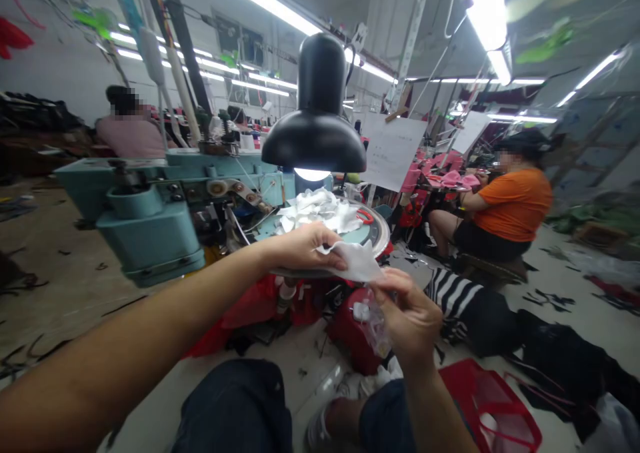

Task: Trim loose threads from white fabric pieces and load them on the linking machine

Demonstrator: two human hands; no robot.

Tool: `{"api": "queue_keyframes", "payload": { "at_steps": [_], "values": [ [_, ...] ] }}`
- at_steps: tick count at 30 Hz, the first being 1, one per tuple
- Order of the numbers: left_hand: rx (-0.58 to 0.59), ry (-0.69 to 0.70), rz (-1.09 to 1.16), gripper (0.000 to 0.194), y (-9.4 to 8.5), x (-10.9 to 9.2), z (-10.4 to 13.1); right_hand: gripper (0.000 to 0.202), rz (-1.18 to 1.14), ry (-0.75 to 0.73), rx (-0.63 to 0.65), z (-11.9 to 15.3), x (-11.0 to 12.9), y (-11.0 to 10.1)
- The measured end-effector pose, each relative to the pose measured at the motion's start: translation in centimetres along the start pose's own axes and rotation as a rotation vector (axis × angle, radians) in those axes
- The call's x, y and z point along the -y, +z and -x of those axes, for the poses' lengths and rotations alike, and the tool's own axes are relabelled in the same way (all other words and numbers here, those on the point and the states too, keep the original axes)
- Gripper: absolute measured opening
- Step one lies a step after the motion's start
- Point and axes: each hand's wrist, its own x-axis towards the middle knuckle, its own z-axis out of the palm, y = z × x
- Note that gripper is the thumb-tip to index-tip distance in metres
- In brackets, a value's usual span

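A small white cloth piece (357,261) is stretched between my two hands, in front of the round table's near edge. My left hand (307,246) pinches its left end between thumb and fingers. At its lower right corner, my right hand (407,310) grips it with the fingertips. Behind them, a pile of white cloth pieces (320,210) lies on the round green table (383,230) under a black lamp (315,136). Red-handled scissors (366,217) rest at the pile's right side; their blades are hidden.
A teal machine (150,233) stands at the left. A person in orange (520,203) sits at the right, another in pink (131,136) at the back left. A red basket (487,403) and black bundles (565,353) are on the floor at the right.
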Motion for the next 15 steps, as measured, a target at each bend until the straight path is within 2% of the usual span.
{"api": "queue_keyframes", "payload": {
  "at_steps": [3,5,8,10,13,15],
  "values": [
    [-0.026,-0.011,-0.055,0.024,-0.1,-0.2,0.0,0.012,0.041,-0.056,-0.073,0.0,-1.0,1.0],
    [-0.022,-0.030,-0.095,0.026,-0.2,-0.3,-0.1,0.017,0.108,-0.159,-0.098,-0.2,-1.4,1.8],
    [-0.016,-0.062,-0.164,0.023,-0.2,-0.6,-0.3,0.023,0.178,-0.313,-0.043,-0.5,-1.3,2.3],
    [-0.005,-0.072,-0.170,0.021,-0.1,-0.7,-0.5,0.021,0.127,-0.259,0.005,-0.7,-0.9,2.0],
    [0.006,-0.069,-0.070,0.021,0.0,-0.6,-0.5,0.016,0.011,-0.070,0.023,-0.6,-0.2,0.9],
    [0.007,-0.060,0.002,0.022,0.0,-0.4,-0.4,0.014,-0.036,-0.025,0.033,-0.5,0.1,0.1]
  ]
}}
